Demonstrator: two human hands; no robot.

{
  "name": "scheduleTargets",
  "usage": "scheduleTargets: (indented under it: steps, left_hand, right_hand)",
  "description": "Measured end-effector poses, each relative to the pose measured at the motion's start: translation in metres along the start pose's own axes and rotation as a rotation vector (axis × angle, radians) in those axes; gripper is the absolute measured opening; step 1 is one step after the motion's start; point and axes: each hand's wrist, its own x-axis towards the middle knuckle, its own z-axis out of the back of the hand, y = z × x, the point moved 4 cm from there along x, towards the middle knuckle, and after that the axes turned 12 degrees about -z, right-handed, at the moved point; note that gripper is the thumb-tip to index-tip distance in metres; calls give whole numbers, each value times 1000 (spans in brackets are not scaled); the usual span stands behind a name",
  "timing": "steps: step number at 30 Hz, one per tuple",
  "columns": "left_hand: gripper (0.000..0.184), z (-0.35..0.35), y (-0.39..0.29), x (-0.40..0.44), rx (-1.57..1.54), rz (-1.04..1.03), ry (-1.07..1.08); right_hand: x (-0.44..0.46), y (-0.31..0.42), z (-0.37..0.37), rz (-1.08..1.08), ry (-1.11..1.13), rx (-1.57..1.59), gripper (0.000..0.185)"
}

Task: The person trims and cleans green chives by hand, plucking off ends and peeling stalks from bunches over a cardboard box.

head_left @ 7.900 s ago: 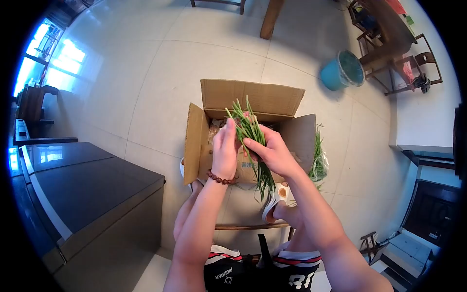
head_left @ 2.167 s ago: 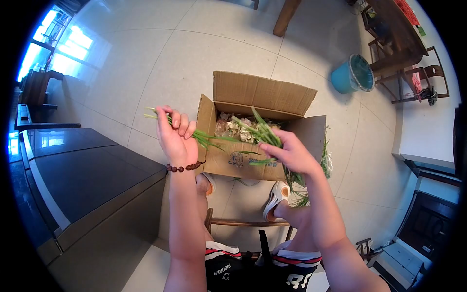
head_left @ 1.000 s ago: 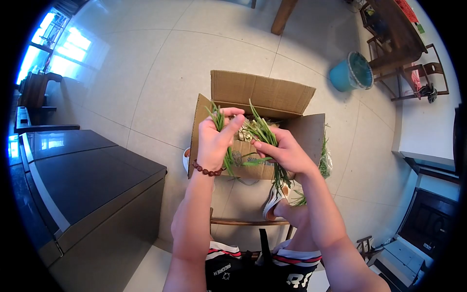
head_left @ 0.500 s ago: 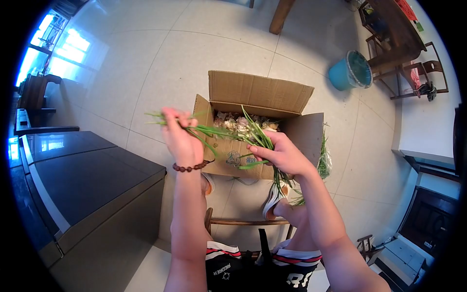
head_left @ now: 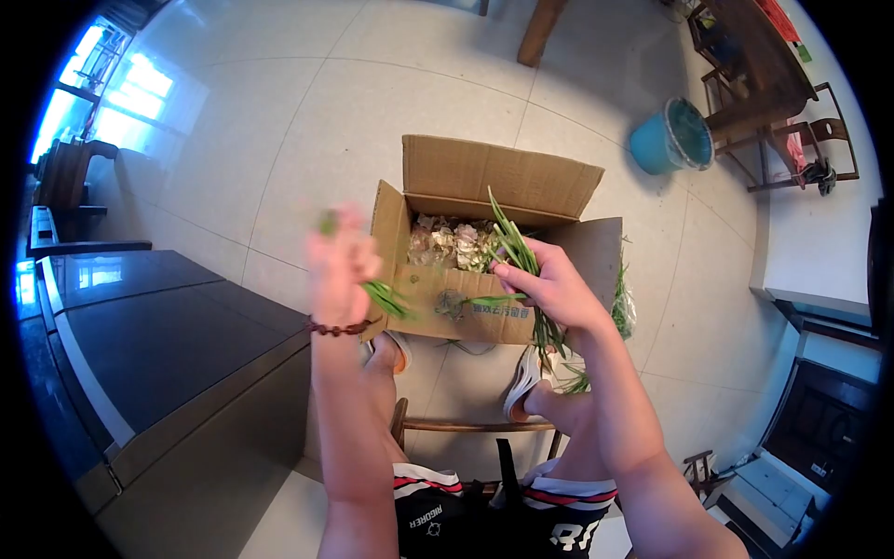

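- We grip 1 green bundle (head_left: 521,256) in our right hand (head_left: 561,287), over the carton (head_left: 503,175).
- Our left hand (head_left: 337,270), blurred, apparently clasps loose stalks (head_left: 384,298) beside it.
- Slack fingers could scatter these.

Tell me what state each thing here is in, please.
Left hand: closed on a small bunch of greens, blurred
Right hand: closed around a larger bunch of greens
Cardboard box: open, partly filled
Bucket: upright, open-topped, lined with plastic
Bead bracelet: worn on left wrist
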Motion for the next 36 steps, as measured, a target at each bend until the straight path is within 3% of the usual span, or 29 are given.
scheduleTargets:
  steps: [2,5,8,14,17,19,24,26,28,30,33,36]
  left_hand:
    - [15,-30,18,-13,248,203,290]
    - [13,-53,41,-25,291,266,310]
    - [14,-71,49,-32,314,171,465]
    - [11,-72,57,-35,210,197,438]
    - [8,-69,56,-31,243,181,346]
    - [9,-62,51,-26,100,163,224]
    - [11,-43,43,-10,-64,49,182]
    - [11,-31,26,-3,-79,-54,-64]
    - [16,-16,10,4,-86,-130,-13]
    - [23,0,-2,9,-135,-205,-173]
    - [26,12,-11,13,-271,-294,-131]
    - [28,8,-14,12,-273,-284,-216]
  right_hand:
    - [0,1,-1,-2,-2,32,14]
    - [-1,7,-7,-9,-10,78,13]
    - [0,7,-9,37,-17,116,15]
    - [0,2,-6,41,10,105,16]
    - [-2,4,-4,56,-1,111,14]
    - [-2,3,-5,23,18,119,14]
    - [-3,4,-6,-15,9,101,14]
    - [-3,2,-7,-13,12,106,15]
    - [0,0,-8,27,30,95,14]
    - [-1,0,-7,7,31,93,14]
    - [-1,0,-8,-24,37,92,14]
    - [0,-2,-7,-33,37,100,14]
